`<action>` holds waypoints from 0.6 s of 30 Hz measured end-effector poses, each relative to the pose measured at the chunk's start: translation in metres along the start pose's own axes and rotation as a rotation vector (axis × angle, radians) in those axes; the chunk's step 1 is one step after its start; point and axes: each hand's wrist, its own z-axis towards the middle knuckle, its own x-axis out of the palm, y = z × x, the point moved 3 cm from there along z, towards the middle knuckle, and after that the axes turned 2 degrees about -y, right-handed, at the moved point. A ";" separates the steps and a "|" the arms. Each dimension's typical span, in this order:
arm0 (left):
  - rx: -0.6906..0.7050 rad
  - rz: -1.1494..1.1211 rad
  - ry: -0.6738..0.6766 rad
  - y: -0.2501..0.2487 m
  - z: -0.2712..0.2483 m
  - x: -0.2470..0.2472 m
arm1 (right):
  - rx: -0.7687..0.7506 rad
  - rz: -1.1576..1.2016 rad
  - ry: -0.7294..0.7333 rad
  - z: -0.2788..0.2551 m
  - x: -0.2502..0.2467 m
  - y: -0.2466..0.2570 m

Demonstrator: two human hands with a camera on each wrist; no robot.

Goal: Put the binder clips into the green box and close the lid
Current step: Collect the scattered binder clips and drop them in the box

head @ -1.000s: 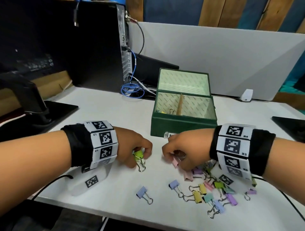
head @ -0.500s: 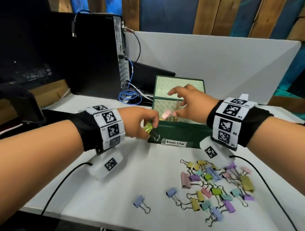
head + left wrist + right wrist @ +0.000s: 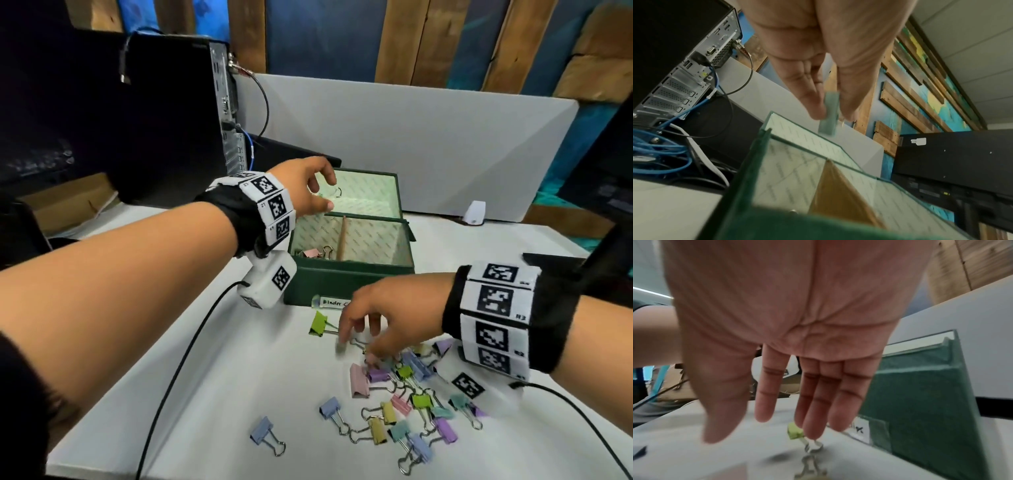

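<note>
L hand [image 3: 305,192] over open green fabric-covered box [image 3: 349,277], grip pinching pale-green metal binder clip [image 3: 829,112]. R hand [image 3: 383,315] grip spread above pastel binder clip pile [image 3: 404,404] on white table [image 3: 212,394]. Risk: clip dropped early, bounces off rim.

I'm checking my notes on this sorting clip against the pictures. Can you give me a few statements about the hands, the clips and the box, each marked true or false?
1. The green box has its lid open. True.
2. The left hand is above the box with a pale green clip between its fingertips. True.
3. The right hand holds a clip in its grip. False: its fingers are straight and empty, reaching down toward the pile of clips on the table.
4. The box holds no clips. False: a pink clip lies inside.
</note>
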 end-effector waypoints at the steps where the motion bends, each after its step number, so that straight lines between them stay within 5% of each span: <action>1: -0.005 0.014 0.028 0.001 0.000 0.004 | -0.019 -0.002 0.034 0.001 0.003 0.003; 7: 0.148 0.047 0.136 -0.009 -0.029 0.011 | -0.083 -0.097 0.105 0.010 0.024 0.012; 13: 0.229 0.232 0.644 -0.027 -0.069 0.037 | -0.114 -0.132 0.012 0.019 0.023 0.013; 18: 0.263 0.474 0.751 -0.015 -0.081 0.066 | 0.036 0.100 -0.025 0.002 -0.003 -0.013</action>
